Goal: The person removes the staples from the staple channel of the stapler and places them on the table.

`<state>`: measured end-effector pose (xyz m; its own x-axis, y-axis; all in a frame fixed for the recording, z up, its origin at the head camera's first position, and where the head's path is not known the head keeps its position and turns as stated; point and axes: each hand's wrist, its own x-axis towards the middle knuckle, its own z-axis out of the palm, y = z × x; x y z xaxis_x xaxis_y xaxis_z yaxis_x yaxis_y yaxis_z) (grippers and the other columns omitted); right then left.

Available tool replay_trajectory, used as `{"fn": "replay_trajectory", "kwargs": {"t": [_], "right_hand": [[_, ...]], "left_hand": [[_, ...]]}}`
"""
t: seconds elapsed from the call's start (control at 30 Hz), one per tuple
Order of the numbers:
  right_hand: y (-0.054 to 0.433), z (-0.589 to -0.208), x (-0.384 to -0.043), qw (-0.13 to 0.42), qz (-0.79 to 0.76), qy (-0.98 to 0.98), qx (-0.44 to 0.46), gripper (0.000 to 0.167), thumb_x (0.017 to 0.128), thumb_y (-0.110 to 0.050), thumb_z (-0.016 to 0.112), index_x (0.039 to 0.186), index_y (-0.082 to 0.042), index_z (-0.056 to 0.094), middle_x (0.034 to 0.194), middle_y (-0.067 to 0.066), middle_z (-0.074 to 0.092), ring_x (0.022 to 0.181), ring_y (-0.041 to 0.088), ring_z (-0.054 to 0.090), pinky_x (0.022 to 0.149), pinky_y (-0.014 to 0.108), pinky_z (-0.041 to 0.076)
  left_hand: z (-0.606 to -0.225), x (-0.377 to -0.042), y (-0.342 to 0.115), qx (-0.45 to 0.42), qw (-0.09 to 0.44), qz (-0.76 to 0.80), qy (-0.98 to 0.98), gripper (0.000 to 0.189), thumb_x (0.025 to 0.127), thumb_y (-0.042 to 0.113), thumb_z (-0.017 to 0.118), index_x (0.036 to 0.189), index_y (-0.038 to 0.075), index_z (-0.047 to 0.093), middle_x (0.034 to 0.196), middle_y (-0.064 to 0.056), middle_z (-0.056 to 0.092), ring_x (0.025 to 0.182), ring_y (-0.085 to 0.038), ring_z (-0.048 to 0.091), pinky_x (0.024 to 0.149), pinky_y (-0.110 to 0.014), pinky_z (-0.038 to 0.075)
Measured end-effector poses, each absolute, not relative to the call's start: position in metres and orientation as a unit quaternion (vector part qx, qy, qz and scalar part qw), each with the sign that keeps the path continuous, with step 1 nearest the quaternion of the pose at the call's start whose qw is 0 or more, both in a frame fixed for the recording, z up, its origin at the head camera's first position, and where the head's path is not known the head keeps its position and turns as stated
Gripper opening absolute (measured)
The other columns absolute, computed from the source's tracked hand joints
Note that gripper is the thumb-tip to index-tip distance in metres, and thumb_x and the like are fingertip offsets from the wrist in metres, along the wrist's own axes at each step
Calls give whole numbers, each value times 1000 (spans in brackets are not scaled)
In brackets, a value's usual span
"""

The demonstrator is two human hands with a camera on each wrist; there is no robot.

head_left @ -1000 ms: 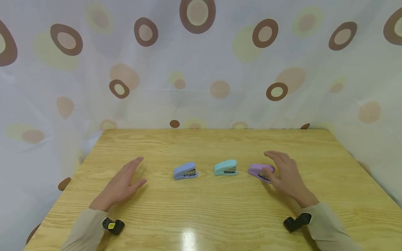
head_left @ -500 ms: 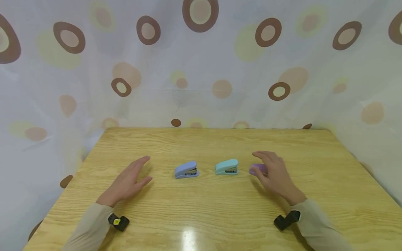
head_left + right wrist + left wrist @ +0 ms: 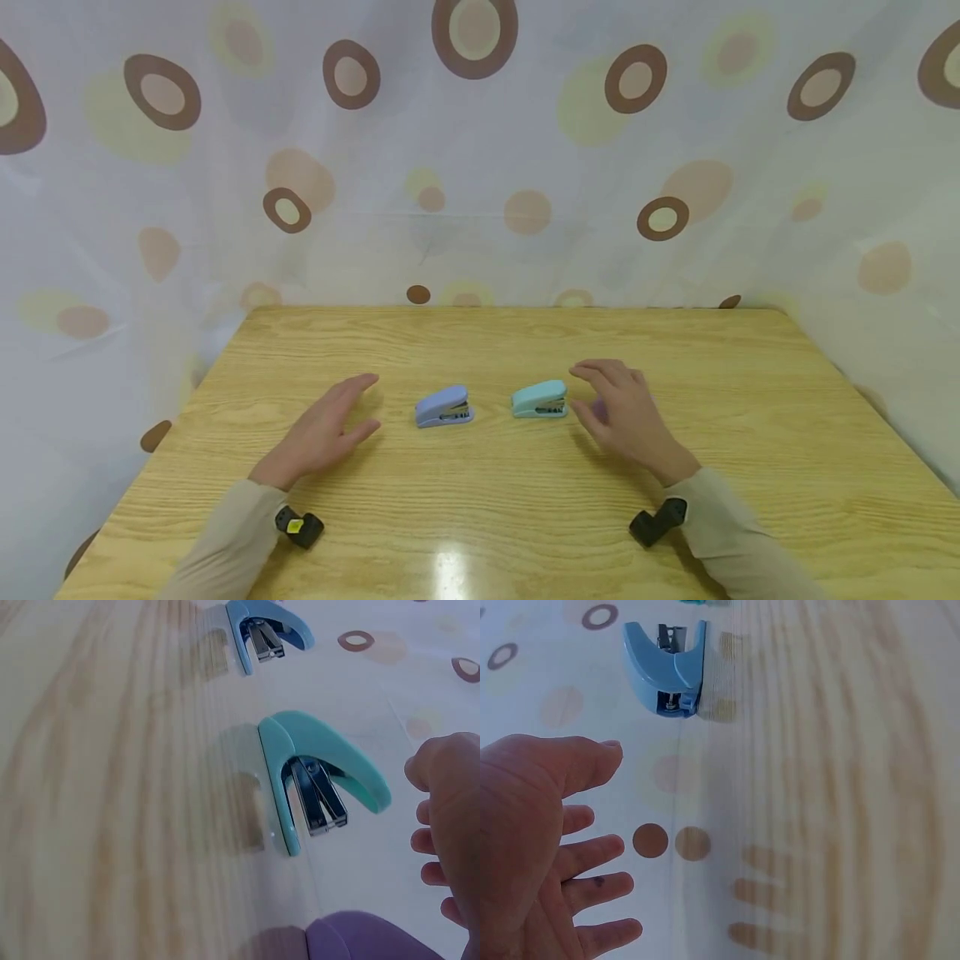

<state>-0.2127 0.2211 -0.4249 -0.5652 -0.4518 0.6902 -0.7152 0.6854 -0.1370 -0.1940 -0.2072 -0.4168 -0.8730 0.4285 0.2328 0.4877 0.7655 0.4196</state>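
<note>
Three staplers stand in a row across the wooden table. The blue stapler (image 3: 442, 407) is on the left, the mint green stapler (image 3: 538, 400) in the middle. The purple stapler (image 3: 367, 939) is at the right, mostly hidden behind my right hand in the head view. My right hand (image 3: 626, 417) hovers over the purple one, fingertips near the mint stapler's right end, and holds nothing. To the left of the blue stapler, my left hand (image 3: 318, 433) has its fingers and thumb spread apart, nothing between them.
The wooden table (image 3: 480, 500) reaches back to a hanging white curtain (image 3: 480, 167) with brown and beige oval prints. Each wrist bears a small black camera, and both forearms are in beige sleeves.
My right hand has moved left, from beside the purple stapler to in front of it, toward the mint one. The left hand has moved right, toward the blue stapler. The staplers have stayed put.
</note>
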Motion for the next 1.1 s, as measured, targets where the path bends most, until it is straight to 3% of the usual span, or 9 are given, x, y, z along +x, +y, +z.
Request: {"fn": "replay_trajectory", "kwargs": {"t": [0.37,0.8,1.1], "right_hand": [[199,-424,-211,296,211,-864,348,43,78,-13,75,117,-2,63,117,15,61,108,33,55,79,49,40],[176,-427,-215,292,187,-858,378,40,84,-20,71,119,-3,62,118,12,61,108,31,55,81,50,43],[161,-425,-218,269,192,-860,389,43,82,-20,72,120,-4,61,120,12,61,111,29,54,86,50,41]], "left_hand": [[-411,-198,-191,-262,54,-231,-935,58,93,24,63,142,1,41,143,-18,47,132,-36,44,107,-51,37],[-415,-203,-170,-280,48,-241,-928,58,91,25,66,140,2,43,142,-16,48,132,-33,45,107,-49,39],[-417,-208,-156,-302,56,-237,-922,57,90,25,68,138,4,45,140,-14,50,128,-30,49,104,-47,42]]}}
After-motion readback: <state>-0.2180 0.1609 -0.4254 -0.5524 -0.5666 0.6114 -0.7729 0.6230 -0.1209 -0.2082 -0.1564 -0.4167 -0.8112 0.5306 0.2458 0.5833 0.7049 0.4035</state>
